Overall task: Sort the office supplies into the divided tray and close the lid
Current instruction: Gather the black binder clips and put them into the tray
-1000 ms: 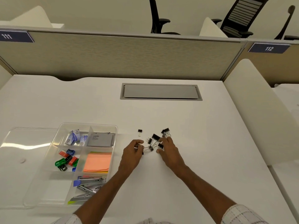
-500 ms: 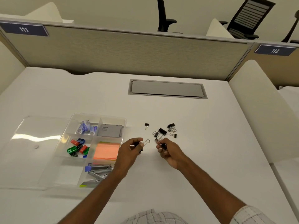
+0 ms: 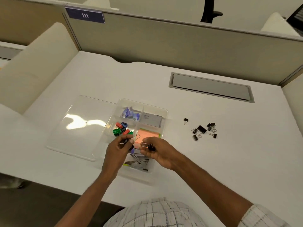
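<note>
The clear divided tray (image 3: 165, 112) lies on the white desk, its clear lid (image 3: 78, 126) flat on the desk to its left. Both hands hover over the tray's middle. My left hand (image 3: 118, 147) pinches a black binder clip (image 3: 126, 141) with its wire loop up. My right hand (image 3: 158, 152) holds another black binder clip (image 3: 151, 147). Compartments hold coloured sharpeners (image 3: 121, 129), blue packets (image 3: 129, 113), a grey box (image 3: 151, 120), orange sticky notes (image 3: 149, 136) and large metal clips (image 3: 137, 162). Several loose black binder clips (image 3: 203, 131) lie to the right on the desk.
One small binder clip (image 3: 185, 120) sits apart between the tray and the pile. A grey cable hatch (image 3: 211, 86) is set into the desk behind. A partition wall (image 3: 164, 46) closes the back; a cream divider (image 3: 32, 66) stands at the left.
Both hands have lifted a binder clip each from the pile and carried them left over the tray. The view has swung left and down.
</note>
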The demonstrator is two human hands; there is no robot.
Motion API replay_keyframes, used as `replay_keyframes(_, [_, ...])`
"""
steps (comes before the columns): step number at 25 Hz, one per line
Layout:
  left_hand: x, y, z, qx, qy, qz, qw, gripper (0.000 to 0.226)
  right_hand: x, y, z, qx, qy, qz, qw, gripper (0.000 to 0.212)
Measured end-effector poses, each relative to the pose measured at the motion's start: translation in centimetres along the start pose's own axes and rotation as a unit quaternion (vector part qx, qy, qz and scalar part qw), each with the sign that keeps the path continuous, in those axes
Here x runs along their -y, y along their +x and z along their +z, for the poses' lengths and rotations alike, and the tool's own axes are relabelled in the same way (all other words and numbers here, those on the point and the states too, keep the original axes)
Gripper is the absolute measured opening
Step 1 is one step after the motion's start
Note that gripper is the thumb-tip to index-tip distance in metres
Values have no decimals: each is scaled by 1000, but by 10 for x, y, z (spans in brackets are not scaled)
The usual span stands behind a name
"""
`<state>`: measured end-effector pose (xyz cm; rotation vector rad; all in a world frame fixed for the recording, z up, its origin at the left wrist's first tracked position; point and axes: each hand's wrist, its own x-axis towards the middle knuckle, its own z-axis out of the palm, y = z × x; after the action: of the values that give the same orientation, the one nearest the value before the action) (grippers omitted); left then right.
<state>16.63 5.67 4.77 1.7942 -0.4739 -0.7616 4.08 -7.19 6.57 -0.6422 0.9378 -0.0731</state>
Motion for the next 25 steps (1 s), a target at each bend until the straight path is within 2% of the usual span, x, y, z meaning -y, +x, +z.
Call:
replay_keyframes(4, [9, 5, -40, -43, 58, 18, 997, 21, -12, 10, 45, 29, -48, 21, 998, 34])
replay_keyframes(8, [19, 5, -54, -76, 101, 39, 991, 26, -18, 17, 70, 43, -73, 5, 996, 39])
replay_keyframes(14, [33, 4, -55, -64, 92, 42, 993, 31, -22, 20, 70, 51, -131, -30, 990, 50])
replay_keyframes(21, [27, 2, -33, -43, 131, 109, 984, 35, -21, 1, 19, -7, -177, -122, 977, 22])
replay_keyframes(25, [18, -1, -4, 21, 142, 155, 977, 36, -12, -20, -31, -59, -164, -173, 969, 19])
